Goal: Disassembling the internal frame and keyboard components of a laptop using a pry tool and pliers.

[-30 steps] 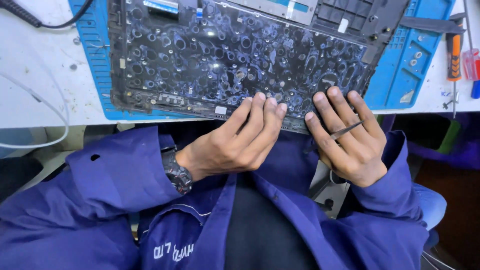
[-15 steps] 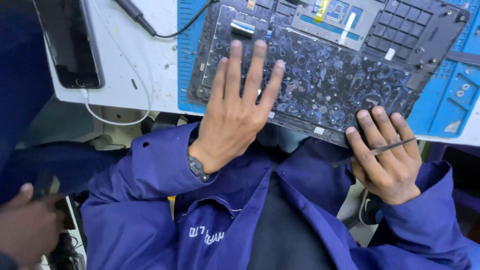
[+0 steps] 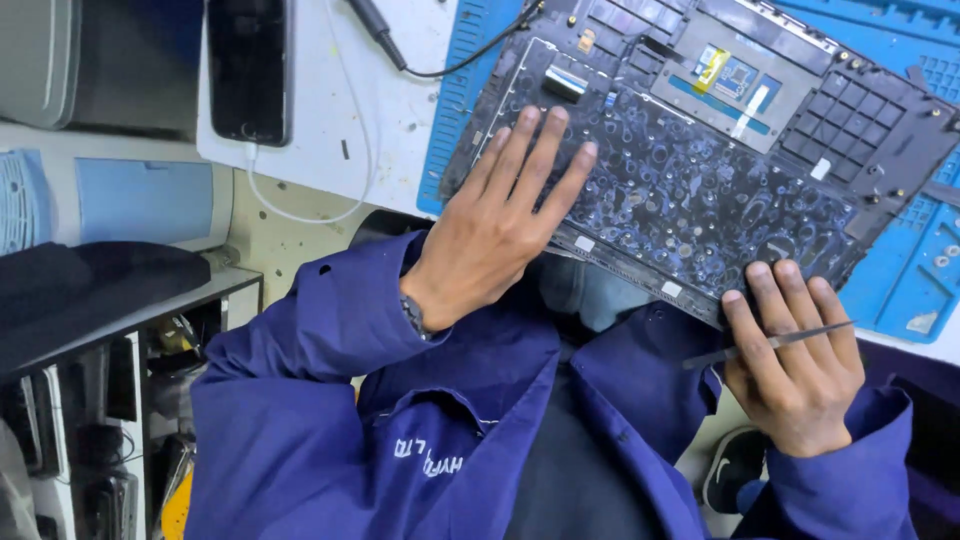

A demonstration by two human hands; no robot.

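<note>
Two hands work the keyboard assembly [image 3: 700,190]; our left hand [image 3: 490,240] has moved onto it, flat, grasping nothing; our right hand [image 3: 795,365], at its near edge, grips thin tweezers [image 3: 770,343].

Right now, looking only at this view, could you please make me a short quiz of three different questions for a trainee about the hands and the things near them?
1. True or false: the left hand lies flat, fingers spread, on the opened laptop base.
2. Multiple choice: what crosses the fingers of the right hand? A) a thin metal tool B) a cable C) a screw
3. Short answer: what dark flat device lies on the white table, to the left of the blue mat?

Key
1. True.
2. A, the thin metal tool.
3. A phone, with a white cable at its near end.
</note>
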